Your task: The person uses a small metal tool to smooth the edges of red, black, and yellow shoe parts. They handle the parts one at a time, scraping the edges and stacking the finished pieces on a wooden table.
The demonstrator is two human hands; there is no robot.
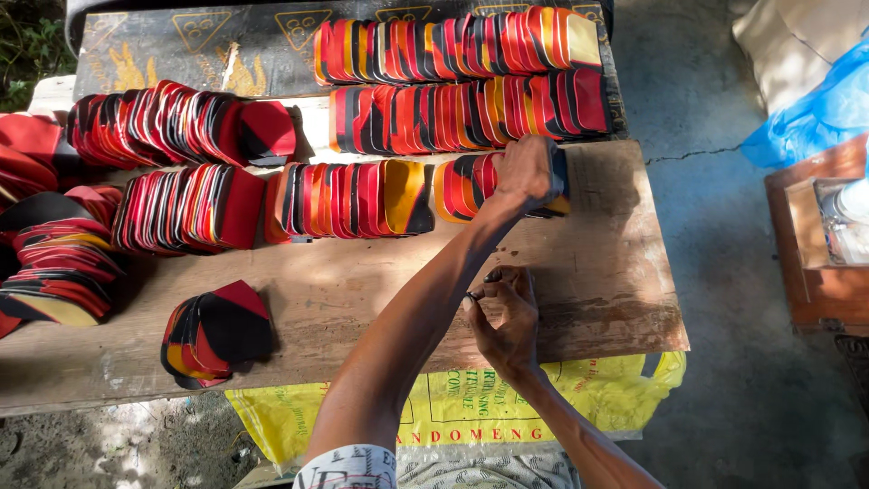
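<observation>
My left hand (pixel 528 172) reaches across the wooden plank (pixel 597 272) and is closed over a short stack of flat red, black and orange pieces (pixel 463 184), standing on edge at the right end of the middle row. My right hand (pixel 504 312) hovers nearer to me over the plank. Its fingertips pinch a small dark loop, perhaps a rubber band (pixel 474 295). My left forearm crosses in front of it.
Rows of the same coloured pieces (pixel 453 45) stand on edge across the plank and a dark board behind. A fanned pile (pixel 217 335) lies front left, more heaps (pixel 54 263) far left. A yellow sack (pixel 471 407) hangs below; a wooden box (pixel 815 272) and blue plastic (pixel 815 118) sit right.
</observation>
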